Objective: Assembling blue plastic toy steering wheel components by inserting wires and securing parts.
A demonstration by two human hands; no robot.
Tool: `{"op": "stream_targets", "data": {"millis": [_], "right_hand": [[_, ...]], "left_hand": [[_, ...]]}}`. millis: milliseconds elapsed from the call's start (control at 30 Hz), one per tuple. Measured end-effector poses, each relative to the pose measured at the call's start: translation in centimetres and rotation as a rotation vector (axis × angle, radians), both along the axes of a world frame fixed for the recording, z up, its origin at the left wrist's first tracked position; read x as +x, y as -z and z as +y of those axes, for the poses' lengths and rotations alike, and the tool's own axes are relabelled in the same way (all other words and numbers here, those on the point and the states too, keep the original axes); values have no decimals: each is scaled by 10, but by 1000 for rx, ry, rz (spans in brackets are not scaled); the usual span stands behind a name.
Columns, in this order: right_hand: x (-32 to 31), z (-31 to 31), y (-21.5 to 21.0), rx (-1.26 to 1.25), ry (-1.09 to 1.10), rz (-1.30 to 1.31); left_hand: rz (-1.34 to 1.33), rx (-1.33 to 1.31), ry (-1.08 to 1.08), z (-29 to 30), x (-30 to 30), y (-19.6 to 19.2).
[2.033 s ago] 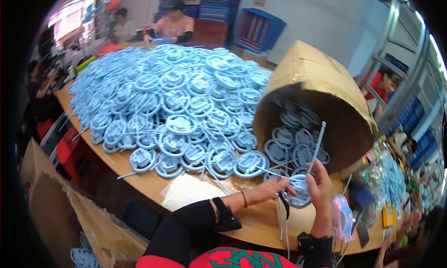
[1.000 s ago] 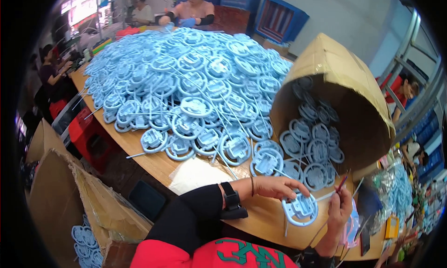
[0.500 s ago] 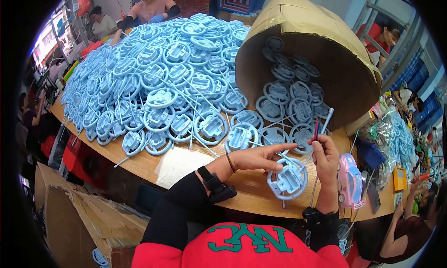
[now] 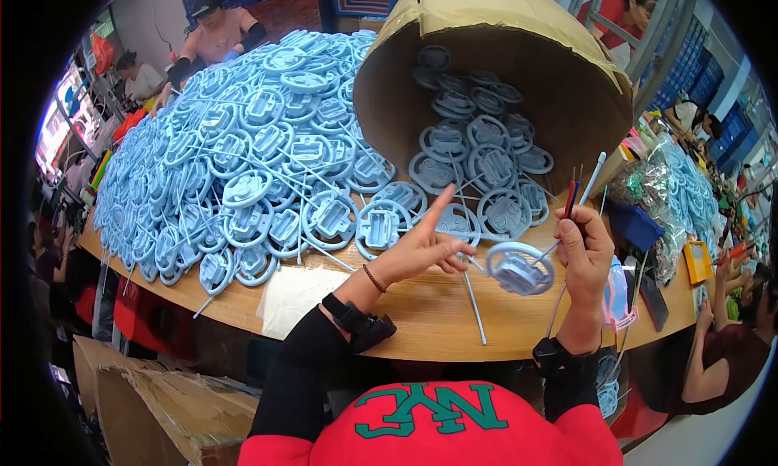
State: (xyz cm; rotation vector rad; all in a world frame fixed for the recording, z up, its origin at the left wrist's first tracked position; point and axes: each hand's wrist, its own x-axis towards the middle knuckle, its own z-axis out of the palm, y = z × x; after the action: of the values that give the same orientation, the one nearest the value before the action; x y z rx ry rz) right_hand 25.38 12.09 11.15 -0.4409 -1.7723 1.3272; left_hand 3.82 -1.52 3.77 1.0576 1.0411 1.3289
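Observation:
My right hand (image 4: 585,247) is closed on a light-blue rod (image 4: 596,177) and a thin red and dark-blue piece (image 4: 572,197) with fine tips, both sticking up above the fist. On the rod's lower end hangs a light-blue plastic toy steering wheel (image 4: 520,269), tilted, beside that hand. My left hand (image 4: 423,251) is open just left of the wheel, its index finger stretched upward and the others loosely bent. Whether its fingertips touch the wheel I cannot tell. Below them, another light-blue rod (image 4: 475,308) slants over the table (image 4: 421,320).
A big heap of light-blue wheels (image 4: 267,142) covers the table's left. A tipped cardboard box (image 4: 494,20) holds more. A white sheet (image 4: 304,296) lies by my left forearm, a pink toy car (image 4: 617,300) beyond my right wrist. Several people work around the table.
My left hand has moved up and left off the wheel, its index finger now pointing upward. The wheel has tipped and risen closer to my right hand. The whole view has shifted slightly.

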Motion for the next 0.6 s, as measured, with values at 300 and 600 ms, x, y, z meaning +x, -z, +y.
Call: {"op": "stream_targets", "data": {"millis": [300, 600], "right_hand": [[-30, -17, -7, -34, -189, 100], [-57, 5, 5, 504, 71, 53]], "left_hand": [[16, 93, 92, -3, 16, 5], [-71, 96, -294, -3, -4, 18]]}}
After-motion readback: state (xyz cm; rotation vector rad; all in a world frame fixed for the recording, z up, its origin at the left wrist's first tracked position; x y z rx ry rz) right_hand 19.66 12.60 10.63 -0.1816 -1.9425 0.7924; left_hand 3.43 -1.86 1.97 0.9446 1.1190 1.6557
